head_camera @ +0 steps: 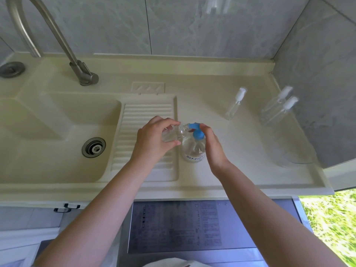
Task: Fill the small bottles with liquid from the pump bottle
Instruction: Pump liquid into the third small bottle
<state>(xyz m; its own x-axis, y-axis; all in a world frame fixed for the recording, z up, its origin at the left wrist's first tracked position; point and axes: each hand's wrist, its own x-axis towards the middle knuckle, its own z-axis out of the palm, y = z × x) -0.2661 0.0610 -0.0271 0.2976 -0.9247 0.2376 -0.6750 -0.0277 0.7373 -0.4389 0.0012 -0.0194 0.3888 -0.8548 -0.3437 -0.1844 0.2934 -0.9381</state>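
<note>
A clear pump bottle (193, 149) with a blue pump head (196, 131) stands on the cream counter beside the ribbed drainboard. My right hand (212, 145) rests on the blue pump head from the right. My left hand (154, 139) grips a small clear bottle (173, 134), tilted with its open mouth at the blue spout. A small capped bottle (235, 104) stands farther back on the counter. Two more capped small bottles (277, 106) stand near the right wall.
A sink basin (57, 132) with a metal drain (93, 147) lies to the left, under a steel tap (57, 39). The ribbed drainboard (142, 120) sits under my left hand. A clear plastic container (296, 157) stands at the counter's right edge.
</note>
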